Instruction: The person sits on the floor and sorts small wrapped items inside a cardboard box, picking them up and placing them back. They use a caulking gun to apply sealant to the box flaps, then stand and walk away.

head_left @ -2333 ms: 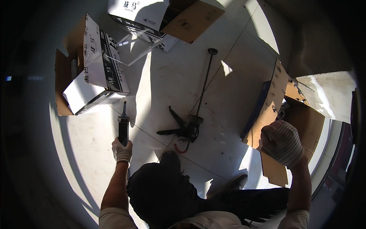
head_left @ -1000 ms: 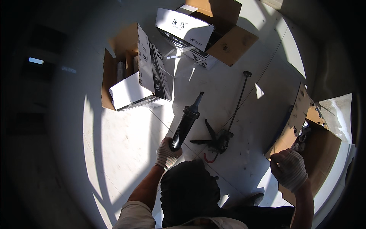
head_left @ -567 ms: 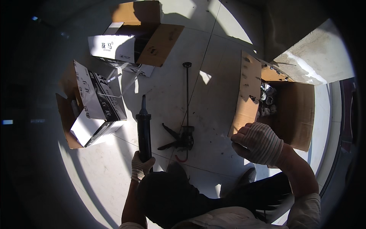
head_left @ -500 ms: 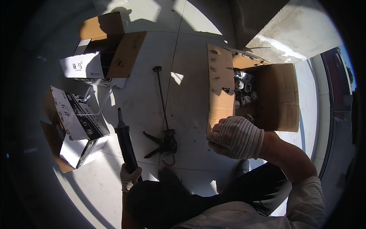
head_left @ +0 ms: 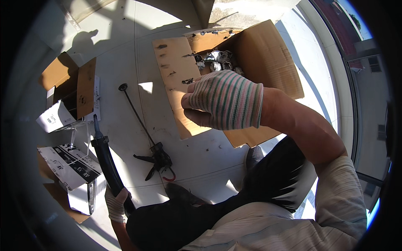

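In my gloved left hand (head_left: 117, 203) is the black barrel of a caulking gun (head_left: 109, 167), slanting up with a dark grey nozzle (head_left: 97, 127) at its far end. Fingers curled, my right hand (head_left: 226, 100), in a striped knit glove, is above the near part of a cardboard box (head_left: 268, 58). Its fingertips are over the box's smeared left flap (head_left: 171, 83); whether they pinch anything is hidden. Crumpled foil wrappers (head_left: 215, 66) with black smears lie inside the box. Between my hands, the gun's handle and trigger (head_left: 159, 157) rest on the floor, joined to a long plunger rod (head_left: 136, 111).
Two more open cartons stand at the left: a farther one (head_left: 86, 94) and a nearer black-and-white one (head_left: 75, 165) with a loose white strap. Pale floor tiles (head_left: 121, 146) carry sunlit patches and dark specks. My shoe (head_left: 253, 157) is close to the big box.
The whole view has turned, so the floor things appear farther left. My right hand has moved from the flap's near corner over the box's near part and looks larger. My left hand keeps the barrel.
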Demonstrator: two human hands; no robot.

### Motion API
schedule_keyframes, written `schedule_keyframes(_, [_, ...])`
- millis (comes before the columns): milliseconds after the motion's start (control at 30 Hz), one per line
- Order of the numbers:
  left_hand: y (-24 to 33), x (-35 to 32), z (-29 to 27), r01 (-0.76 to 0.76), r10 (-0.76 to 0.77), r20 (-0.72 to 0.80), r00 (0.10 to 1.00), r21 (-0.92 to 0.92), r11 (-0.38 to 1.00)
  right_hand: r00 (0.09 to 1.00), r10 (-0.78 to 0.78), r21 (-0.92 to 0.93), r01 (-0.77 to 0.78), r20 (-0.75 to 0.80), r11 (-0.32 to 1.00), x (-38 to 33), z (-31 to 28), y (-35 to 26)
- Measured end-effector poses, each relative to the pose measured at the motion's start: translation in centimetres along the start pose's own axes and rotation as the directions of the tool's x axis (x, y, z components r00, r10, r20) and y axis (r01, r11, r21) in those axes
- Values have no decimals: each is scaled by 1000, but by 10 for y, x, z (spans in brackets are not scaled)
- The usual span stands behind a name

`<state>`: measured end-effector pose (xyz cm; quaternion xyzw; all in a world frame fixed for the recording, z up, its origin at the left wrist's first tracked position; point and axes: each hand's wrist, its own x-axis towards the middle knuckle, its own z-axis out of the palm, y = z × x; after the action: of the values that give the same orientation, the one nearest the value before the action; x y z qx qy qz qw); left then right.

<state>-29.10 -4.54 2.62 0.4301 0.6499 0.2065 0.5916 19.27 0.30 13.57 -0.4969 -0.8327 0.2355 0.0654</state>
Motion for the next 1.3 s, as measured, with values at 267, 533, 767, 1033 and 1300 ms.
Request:
schedule_keyframes(267, [60, 7, 14, -115, 97, 97, 991, 203, 972, 946, 317, -54, -321, -75, 946, -30, -36, 43])
schedule_keyframes(533, [131, -2, 61, -237, 130, 251, 959, 462, 855, 906, 413, 31, -412, -92, 911, -46, -48, 49])
schedule_keyframes(767, [176, 1, 100, -292, 36, 397, 917, 607, 739, 933, 341, 55, -349, 111, 936, -44, -42, 18])
schedule_keyframes(1033, [215, 13, 147, -266, 55, 478, 877, 387, 883, 917, 309, 586, -399, 252, 706, -8, 14, 3])
schedule_keyframes(1300, [264, 14, 194, -247, 58, 503, 863, 318, 915, 853, 509, 982, -22, 115, -185, 35, 16, 5])
